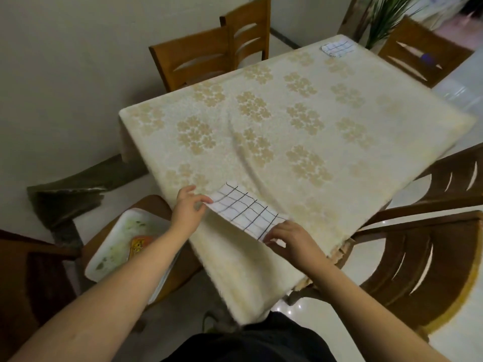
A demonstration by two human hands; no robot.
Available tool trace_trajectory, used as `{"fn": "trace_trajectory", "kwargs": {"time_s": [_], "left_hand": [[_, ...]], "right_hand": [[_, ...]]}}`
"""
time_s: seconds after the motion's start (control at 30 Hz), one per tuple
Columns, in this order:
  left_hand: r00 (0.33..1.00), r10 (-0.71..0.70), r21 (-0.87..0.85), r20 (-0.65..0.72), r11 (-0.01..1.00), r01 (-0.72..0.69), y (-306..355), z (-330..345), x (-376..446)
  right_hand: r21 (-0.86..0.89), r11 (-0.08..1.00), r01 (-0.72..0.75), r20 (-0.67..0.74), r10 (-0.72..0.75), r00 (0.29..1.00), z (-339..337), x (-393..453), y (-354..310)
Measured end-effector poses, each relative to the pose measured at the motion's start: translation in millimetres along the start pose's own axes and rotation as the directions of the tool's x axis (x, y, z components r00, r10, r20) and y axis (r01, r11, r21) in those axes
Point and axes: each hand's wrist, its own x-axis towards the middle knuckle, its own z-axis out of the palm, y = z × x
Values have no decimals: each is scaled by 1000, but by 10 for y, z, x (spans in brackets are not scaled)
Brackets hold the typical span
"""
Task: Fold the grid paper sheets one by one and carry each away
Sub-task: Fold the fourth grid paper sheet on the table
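No brand or writing can be read anywhere; the grid paper sheet [245,212] carries only hand-drawn black lines. It lies at the near edge of the table [300,121], folded into a long strip. The left hand [187,207] pinches the strip's left end between thumb and fingertips; the right hand [292,239] pinches its right end the same way, and the fingers hide that corner. A second folded grid sheet [337,49] lies at the table's far corner, small and blurred. The table wears a cream cloth with gold flower clusters. Wooden chairs [198,58] surround it; left of the table a white tray [117,244] rests on a chair, holding an orange packet [139,248] whose print is illegible. A plant [386,19] beyond the table's far corner is cut off by the frame.
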Motion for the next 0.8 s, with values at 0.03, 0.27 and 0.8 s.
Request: {"fn": "trace_trajectory", "kwargs": {"time_s": [0.03, 0.27, 0.8], "left_hand": [[999, -34, 7, 28, 999, 34, -92, 26, -58], [948, -286, -59, 137, 953, 297, -405, 83, -318], [995, 98, -126, 9, 987, -96, 248, 151, -765]], "right_hand": [[24, 999, -43, 45, 42, 998, 125, -67, -7], [35, 979, -202, 346, 177, 921, 573, -241, -16], [169, 817, -552, 355, 472, 807, 625, -120, 40]]}}
